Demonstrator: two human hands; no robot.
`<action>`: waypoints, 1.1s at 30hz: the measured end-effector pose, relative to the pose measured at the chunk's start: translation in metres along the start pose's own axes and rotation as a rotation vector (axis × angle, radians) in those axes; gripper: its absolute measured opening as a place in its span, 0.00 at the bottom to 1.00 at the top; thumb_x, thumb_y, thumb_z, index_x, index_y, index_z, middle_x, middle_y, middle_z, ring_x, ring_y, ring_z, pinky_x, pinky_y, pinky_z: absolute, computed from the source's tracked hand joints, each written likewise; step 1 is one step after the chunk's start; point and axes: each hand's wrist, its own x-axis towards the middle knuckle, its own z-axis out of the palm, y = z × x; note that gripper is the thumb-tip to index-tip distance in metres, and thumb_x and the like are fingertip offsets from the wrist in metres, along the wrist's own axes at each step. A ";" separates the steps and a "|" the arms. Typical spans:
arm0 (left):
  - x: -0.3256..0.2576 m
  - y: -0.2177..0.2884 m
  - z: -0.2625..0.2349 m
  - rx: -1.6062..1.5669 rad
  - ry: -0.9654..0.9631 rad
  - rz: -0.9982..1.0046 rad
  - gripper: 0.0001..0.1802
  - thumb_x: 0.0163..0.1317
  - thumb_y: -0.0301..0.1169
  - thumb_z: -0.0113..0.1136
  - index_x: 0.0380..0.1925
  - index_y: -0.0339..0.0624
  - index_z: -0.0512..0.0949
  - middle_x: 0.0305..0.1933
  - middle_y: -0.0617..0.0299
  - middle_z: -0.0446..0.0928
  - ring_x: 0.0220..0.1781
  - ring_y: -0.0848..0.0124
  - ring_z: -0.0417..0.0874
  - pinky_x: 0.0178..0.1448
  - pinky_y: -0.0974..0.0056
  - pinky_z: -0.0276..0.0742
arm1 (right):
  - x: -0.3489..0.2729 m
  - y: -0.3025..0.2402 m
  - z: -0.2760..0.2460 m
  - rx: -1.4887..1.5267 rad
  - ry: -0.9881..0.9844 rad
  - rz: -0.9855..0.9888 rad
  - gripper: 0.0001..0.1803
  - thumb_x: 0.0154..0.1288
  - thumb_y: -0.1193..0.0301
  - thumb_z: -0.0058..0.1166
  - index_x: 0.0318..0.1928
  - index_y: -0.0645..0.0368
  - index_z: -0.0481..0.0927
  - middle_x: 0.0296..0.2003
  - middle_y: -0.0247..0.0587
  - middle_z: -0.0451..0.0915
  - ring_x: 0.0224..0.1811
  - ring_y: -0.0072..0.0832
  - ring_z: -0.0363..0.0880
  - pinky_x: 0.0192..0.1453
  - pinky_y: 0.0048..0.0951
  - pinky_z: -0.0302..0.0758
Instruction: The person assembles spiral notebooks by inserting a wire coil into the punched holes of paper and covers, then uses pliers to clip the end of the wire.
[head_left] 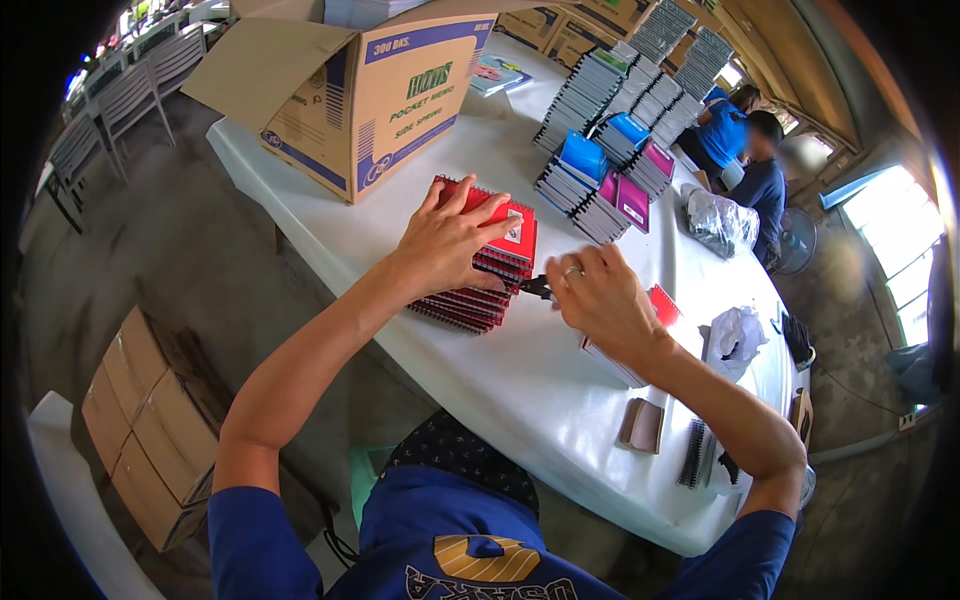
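A stack of small red spiral notebooks (468, 307) lies on the white-covered table in front of me. My left hand (445, 248) grips the upper part of the stack, its fingers spread over the top cover and its thumb against the near side. In my closed right hand (607, 305) are dark-jawed pliers (537, 287), mostly hidden by the fingers. Their tip points left and meets the stack's right side, at the notebook edges; whether it bites on a wire I cannot tell. Behind my right wrist sits another red-covered notebook pile (662, 306), partly covered by the arm.
A large open cardboard box (405, 105) stands at the table's far left. Tall rows of spiral notebooks (590, 95) fill the back. A small brown box (641, 425) and crumpled plastic (738, 335) lie right. Taped cartons (150, 420) stand lower left. Two people (755, 180) work beyond.
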 end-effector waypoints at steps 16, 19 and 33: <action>-0.001 -0.001 -0.001 -0.014 -0.015 0.023 0.54 0.38 0.62 0.73 0.69 0.59 0.66 0.76 0.59 0.59 0.77 0.45 0.54 0.75 0.36 0.52 | 0.003 0.006 0.010 0.030 0.080 -0.030 0.14 0.59 0.64 0.58 0.44 0.53 0.79 0.42 0.29 0.77 0.50 0.26 0.73 0.59 0.36 0.67; -0.003 -0.003 -0.001 -0.014 -0.016 -0.003 0.54 0.38 0.62 0.74 0.68 0.60 0.66 0.76 0.59 0.58 0.77 0.45 0.54 0.76 0.36 0.52 | 0.013 -0.029 -0.011 0.193 -0.716 0.299 0.21 0.56 0.55 0.61 0.45 0.56 0.80 0.41 0.32 0.78 0.46 0.27 0.74 0.53 0.34 0.67; -0.001 0.002 -0.005 0.014 -0.077 0.012 0.60 0.34 0.55 0.79 0.71 0.58 0.62 0.77 0.60 0.56 0.78 0.48 0.52 0.77 0.37 0.49 | 0.003 0.003 0.011 0.090 0.073 -0.091 0.16 0.60 0.64 0.57 0.49 0.45 0.76 0.45 0.28 0.76 0.52 0.25 0.71 0.57 0.34 0.67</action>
